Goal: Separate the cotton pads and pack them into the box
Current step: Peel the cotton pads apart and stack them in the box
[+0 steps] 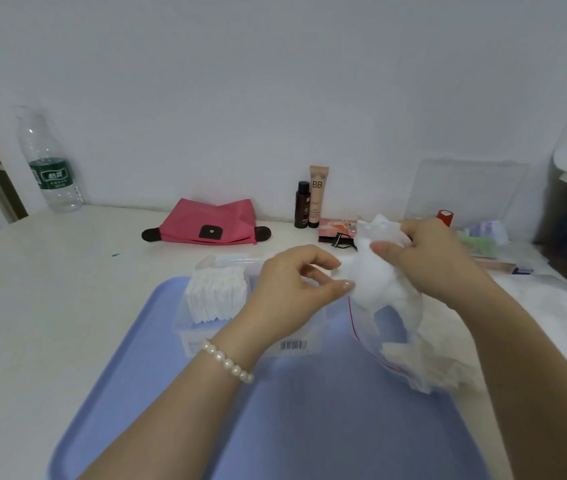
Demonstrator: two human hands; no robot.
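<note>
Separation in hand: right hand (427, 258) grips cotton pads (375, 271) above the tray (205, 410), left hand (289, 289) pinches one edge; peel singly, then stack in the box (250, 336).

Above a blue tray (275, 427) on a white table (50, 306), the right hand (437, 258) grips a bunch of white cotton pads (375, 275) while the left hand (289, 289), a pearl bracelet (228, 362) on its wrist, pinches the bunch's near edge between thumb and finger. A clear box (202, 327) on the tray holds a stack of pads (216, 296) standing on edge, and a clear bag (413, 358) of more pads lies under the right forearm. A pink pouch (209, 221), water bottle (48, 161), BB tube (318, 195) and dark bottle (302, 204) stand by the wall.
</note>
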